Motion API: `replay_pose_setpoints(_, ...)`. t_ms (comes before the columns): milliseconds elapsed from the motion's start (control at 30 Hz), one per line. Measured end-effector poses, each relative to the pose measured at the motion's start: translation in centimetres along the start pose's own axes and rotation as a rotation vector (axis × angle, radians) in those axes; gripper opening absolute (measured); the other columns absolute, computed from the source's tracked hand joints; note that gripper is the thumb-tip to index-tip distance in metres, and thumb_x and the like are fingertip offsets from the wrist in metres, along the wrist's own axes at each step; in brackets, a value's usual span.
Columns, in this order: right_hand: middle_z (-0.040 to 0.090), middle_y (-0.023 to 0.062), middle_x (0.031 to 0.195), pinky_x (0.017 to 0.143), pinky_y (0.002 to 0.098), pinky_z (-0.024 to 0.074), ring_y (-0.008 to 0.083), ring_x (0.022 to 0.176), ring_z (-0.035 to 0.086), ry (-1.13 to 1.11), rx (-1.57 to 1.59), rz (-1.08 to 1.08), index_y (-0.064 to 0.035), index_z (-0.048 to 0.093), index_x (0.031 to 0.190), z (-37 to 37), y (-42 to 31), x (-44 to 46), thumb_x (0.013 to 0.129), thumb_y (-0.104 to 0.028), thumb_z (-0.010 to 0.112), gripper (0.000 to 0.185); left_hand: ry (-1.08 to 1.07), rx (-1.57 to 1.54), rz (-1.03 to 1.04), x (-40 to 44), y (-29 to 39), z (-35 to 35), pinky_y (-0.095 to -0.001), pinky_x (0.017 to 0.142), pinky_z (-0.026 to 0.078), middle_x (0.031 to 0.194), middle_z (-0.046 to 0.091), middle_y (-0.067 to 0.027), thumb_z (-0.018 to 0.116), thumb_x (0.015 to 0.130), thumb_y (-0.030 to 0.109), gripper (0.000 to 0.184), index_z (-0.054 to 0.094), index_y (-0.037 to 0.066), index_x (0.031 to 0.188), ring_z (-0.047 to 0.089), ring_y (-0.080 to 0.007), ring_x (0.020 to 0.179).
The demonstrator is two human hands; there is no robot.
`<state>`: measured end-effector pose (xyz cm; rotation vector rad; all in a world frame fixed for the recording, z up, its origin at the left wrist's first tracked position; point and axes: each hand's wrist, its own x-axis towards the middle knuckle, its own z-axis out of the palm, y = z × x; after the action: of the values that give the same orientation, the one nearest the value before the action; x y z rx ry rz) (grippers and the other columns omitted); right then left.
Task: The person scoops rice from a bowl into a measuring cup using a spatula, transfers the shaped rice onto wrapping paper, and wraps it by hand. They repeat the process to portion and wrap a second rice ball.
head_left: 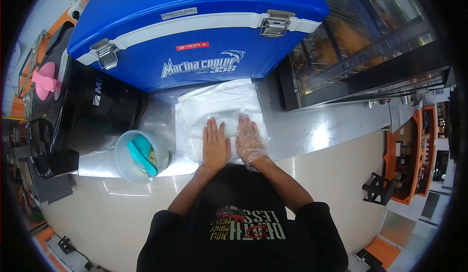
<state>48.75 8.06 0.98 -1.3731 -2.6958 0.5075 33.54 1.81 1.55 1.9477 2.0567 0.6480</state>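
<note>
My left hand [216,143] is bare and lies with its fingers stretched out on white paper [219,94]. Beside it, my right hand [248,138] wears a clear plastic glove and rests with straight fingers on the same paper. Between and beyond my fingertips, the paper bulges into a low, folded white bundle [225,118]. What the bundle holds, if anything, is hidden. The sheets appear stacked, with clear plastic showing along their right edge.
A blue cooler box [146,57] stands behind the paper on the metal counter [312,126]. At left are a black appliance [105,109] and a clear tub [126,162] holding a teal scoop [141,155]. A glass food cabinet [341,53] is at right.
</note>
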Motion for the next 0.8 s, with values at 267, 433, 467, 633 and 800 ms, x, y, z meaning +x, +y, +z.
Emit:
replay_pose_setpoints(267,0.044,0.0184,0.152,0.121,0.0421,0.0269,0.0334,0.143,0.038,0.081,-0.048,-0.098,0.0044,0.04,0.148,0.2,2.8,0.5,0.1,-0.015,0.041,0.051,-0.008,0.031,-0.043,0.1,-1.1,-1.3,-0.0535,0.113,0.029,0.159,0.029,-0.0248,0.059,0.087,0.016,0.072,0.034,-0.006,0.15,0.036,-0.0408,0.14)
replay_pose_setpoints(433,0.056,0.0169,0.135,0.11,0.0453,0.0399,0.0345,0.129,0.05,0.2,0.223,-0.031,0.0005,0.059,0.13,0.0,3.2,0.9,0.102,-0.021,0.047,0.037,-0.049,0.088,-0.054,0.4,-1.4,-2.4,-0.0522,0.112,0.029,0.148,0.039,-0.0221,0.06,0.086,0.012,0.071,0.036,-0.003,0.152,0.037,-0.0421,0.133)
replay_pose_setpoints(467,0.056,0.0167,0.133,0.108,0.0452,0.0409,0.0343,0.127,0.051,0.202,0.223,-0.047,0.0008,0.06,0.127,-0.5,3.0,0.9,0.101,-0.019,0.049,0.035,-0.065,0.094,-0.052,0.3,-1.7,-2.6,-0.0521,0.112,0.029,0.145,0.04,-0.0216,0.061,0.086,0.012,0.071,0.037,-0.002,0.152,0.037,-0.0418,0.132)
replay_pose_setpoints(633,0.058,0.0148,0.125,0.102,0.0433,0.0449,0.0322,0.12,0.054,0.233,0.009,-0.263,0.0001,0.064,0.116,-0.8,4.3,0.7,0.091,-0.014,0.053,0.031,-0.025,0.139,0.095,0.6,-3.0,-2.8,-0.0475,0.103,0.039,0.132,0.052,-0.0181,0.064,0.086,0.011,0.06,0.049,-0.003,0.141,0.05,-0.0355,0.119)
replay_pose_setpoints(800,0.059,0.0147,0.119,0.098,0.0426,0.0467,0.0305,0.113,0.056,0.075,-0.031,-0.234,-0.0015,0.065,0.114,-2.2,4.3,1.9,0.087,-0.014,0.054,0.032,0.121,0.051,0.208,0.9,-4.6,-2.6,-0.0423,0.094,0.046,0.116,0.064,-0.0101,0.064,0.086,0.008,0.03,0.066,0.002,0.115,0.059,-0.0299,0.107)
